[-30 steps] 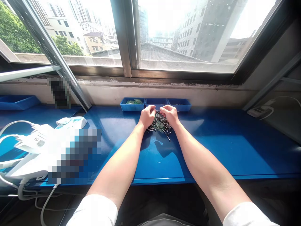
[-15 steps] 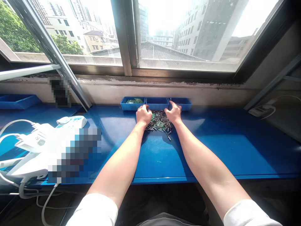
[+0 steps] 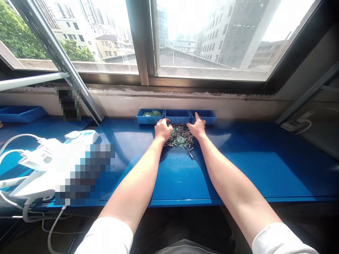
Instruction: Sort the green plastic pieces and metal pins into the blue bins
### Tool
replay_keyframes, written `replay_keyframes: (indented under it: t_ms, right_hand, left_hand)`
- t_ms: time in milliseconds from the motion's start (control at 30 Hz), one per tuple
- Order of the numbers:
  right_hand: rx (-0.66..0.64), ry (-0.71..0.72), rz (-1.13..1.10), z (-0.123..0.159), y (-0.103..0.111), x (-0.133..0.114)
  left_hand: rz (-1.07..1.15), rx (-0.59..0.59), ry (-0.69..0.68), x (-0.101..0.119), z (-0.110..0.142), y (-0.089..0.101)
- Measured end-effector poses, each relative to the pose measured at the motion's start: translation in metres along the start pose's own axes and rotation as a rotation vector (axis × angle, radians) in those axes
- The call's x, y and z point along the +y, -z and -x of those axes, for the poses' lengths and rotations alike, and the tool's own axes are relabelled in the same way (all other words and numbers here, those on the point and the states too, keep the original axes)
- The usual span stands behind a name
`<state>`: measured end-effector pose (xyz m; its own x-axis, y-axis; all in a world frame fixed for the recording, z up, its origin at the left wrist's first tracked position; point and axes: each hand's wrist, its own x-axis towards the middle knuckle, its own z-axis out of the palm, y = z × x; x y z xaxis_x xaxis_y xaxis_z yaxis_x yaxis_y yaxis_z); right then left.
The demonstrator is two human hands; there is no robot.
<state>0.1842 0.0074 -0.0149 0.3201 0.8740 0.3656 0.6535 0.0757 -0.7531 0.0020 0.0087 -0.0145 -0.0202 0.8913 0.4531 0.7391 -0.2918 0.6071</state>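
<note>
A pile of thin dark rods with metallic ends (image 3: 188, 135) lies on the blue table, mixed with flat green pieces (image 3: 180, 141). At its left side is my left hand (image 3: 163, 130), fingers curled; what they hold, if anything, is hidden. My right hand (image 3: 197, 127) is over the front edge of the right blue bin (image 3: 210, 118), index finger stretched out and thumb apart, with nothing seen in it. A few thin parts show inside that bin. The middle blue bin (image 3: 177, 120) stands between the hands, and the left blue bin (image 3: 149, 121) contains green pieces.
White power strips and plugs (image 3: 42, 155) with cables crowd the table's left side, beside a blurred-out object (image 3: 87, 169). A metal post (image 3: 87, 98) rises behind. Another blue bin (image 3: 23, 114) stands far left, a small rounded shape near it at the picture's edge. A white adapter (image 3: 293, 124) lies far right.
A small part at my right fingertips has gone from sight, and the index finger now extends over the right bin. My left hand has hardly moved. A small rounded shape has appeared at the left edge.
</note>
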Motion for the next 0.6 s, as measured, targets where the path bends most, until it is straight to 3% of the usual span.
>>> replay_keyframes:
  t_ms: [267, 500, 600]
  right_hand:
    - [0.101, 0.145, 0.067, 0.004, -0.001, -0.004]
    - [-0.195, 0.262, 0.220, 0.015, -0.016, -0.006]
    - [-0.257, 0.297, 0.255, 0.018, -0.020, -0.005]
  left_hand:
    - [-0.058, -0.043, 0.031, -0.001, 0.000, -0.001]
    - [-0.165, -0.067, 0.073, -0.002, -0.001, -0.003]
    - [-0.163, -0.072, 0.076, -0.003, -0.001, -0.004]
